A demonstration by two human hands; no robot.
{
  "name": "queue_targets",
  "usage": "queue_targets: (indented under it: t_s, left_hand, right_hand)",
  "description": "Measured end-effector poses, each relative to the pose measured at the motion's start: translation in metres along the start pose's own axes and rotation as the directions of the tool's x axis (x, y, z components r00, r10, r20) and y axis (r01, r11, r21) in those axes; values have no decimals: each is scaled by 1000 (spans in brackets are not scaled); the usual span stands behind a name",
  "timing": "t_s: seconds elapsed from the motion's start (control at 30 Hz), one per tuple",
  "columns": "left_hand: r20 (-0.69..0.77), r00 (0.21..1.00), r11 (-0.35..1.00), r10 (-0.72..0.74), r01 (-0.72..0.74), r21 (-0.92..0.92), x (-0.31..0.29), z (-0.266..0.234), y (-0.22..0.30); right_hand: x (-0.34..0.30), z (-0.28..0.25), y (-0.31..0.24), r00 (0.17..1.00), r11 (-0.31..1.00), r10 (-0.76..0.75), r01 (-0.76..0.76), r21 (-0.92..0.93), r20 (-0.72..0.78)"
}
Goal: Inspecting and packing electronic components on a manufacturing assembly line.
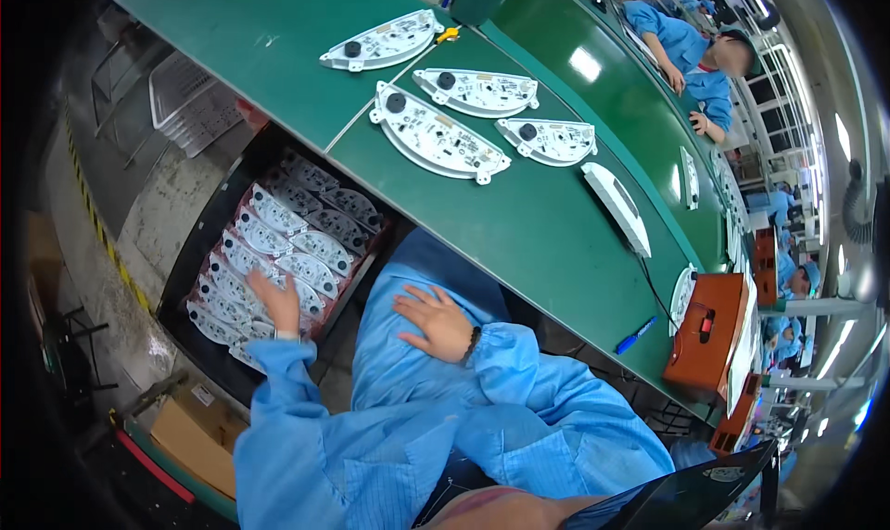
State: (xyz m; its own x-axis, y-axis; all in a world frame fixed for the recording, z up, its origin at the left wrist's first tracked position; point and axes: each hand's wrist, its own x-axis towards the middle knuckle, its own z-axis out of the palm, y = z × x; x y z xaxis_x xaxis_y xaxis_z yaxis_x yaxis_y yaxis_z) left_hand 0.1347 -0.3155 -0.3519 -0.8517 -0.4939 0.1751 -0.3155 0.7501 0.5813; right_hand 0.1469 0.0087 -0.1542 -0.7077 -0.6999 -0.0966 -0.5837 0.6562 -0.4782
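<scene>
My left hand reaches into a black bin on my left, its fingers apart over rows of white crescent-shaped circuit board units. Whether its fingertips touch one of them I cannot tell. My right hand lies flat on my blue-clad thigh, fingers spread, holding nothing. On the green table ahead, several similar units lie face up, among them a large one near the front edge. Each carries a round black part. A white curved unit, turned differently and with a black cable by it, lies to the right.
A blue marker and a brown box are at the table's right end. A yellow object lies by the far units. White baskets stand on the floor at left. Across the green conveyor, a co-worker in blue leans in.
</scene>
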Motion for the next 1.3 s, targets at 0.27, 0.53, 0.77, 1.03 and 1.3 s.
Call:
queue_targets:
  t_s: [0.27, 0.53, 0.77, 1.03, 1.3]
  left_hand:
    - [-140, 949, 926, 282, -308, -218, 149, 74, 114]
    - [-69, 841, 844, 536, -536, 23, 287, 181, 153]
    - [258, 933, 968, 253, -242, -72, 326, 212, 178]
    - [319, 850, 894, 419, -325, -308, 315, 173, 149]
    - [-162, 583, 558, 796, -811, -176, 204, 82, 172]
  right_hand:
    - [-20, -2, 22, 975, 963, 62, -2, 271, -215]
    - [-2, 10, 19, 973, 971, 128, -83, 225, -193]
    - [21, 12, 17, 955, 949, 245, -201, 244, -166]
    - [37, 9, 20, 923, 919, 328, -262, 293, -200]
    - [55, 5, 23, 945, 954, 234, -178, 242, -227]
